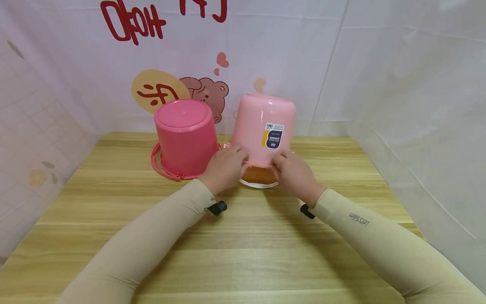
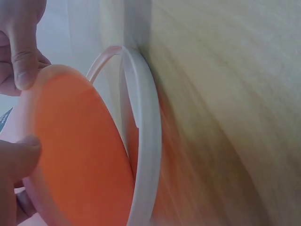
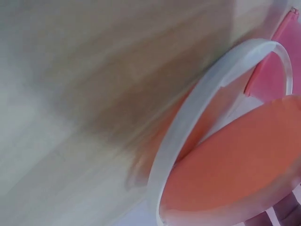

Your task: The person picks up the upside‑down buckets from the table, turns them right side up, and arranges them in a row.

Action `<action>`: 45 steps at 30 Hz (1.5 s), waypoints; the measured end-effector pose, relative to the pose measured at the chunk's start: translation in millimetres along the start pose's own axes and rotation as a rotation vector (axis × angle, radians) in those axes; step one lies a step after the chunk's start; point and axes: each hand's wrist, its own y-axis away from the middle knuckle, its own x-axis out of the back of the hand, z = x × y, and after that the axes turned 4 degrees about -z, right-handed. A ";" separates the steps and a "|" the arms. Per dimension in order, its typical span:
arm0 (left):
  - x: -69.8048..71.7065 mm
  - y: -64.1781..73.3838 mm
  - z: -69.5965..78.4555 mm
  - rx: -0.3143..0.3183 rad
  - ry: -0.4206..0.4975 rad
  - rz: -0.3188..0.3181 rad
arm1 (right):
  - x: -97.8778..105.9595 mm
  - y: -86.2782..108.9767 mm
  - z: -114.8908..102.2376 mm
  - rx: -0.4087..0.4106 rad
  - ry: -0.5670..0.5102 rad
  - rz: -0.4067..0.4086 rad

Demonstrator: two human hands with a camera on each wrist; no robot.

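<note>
Label (image 1: 274, 136) on pale bucket (image 1: 248, 122) is legible only in head view.

Both arms reach forward in beige sleeves, the left arm (image 1: 152, 236) and the right arm (image 1: 383, 240) coming from the two lower corners and turning inward. The left hand (image 1: 224, 169) and the right hand (image 1: 298, 175) are bare and near each other, not touching. Each hand has bent fingers and makes a pinch, with its thumb (image 2: 23, 70) opposite the fingers.
</note>
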 end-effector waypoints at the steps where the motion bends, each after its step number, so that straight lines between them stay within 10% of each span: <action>1: 1.7 -0.1 0.2 0.001 0.006 0.005 | 1.9 -0.4 0.0 -0.002 -0.006 0.006; 27: 22.0 -2.6 -1.7 0.006 0.139 0.283 | 23.2 -3.4 2.9 0.254 -0.084 0.389; 45: 46.5 -6.6 3.5 -0.005 0.137 0.359 | 38.2 -10.9 7.3 0.359 -0.066 0.431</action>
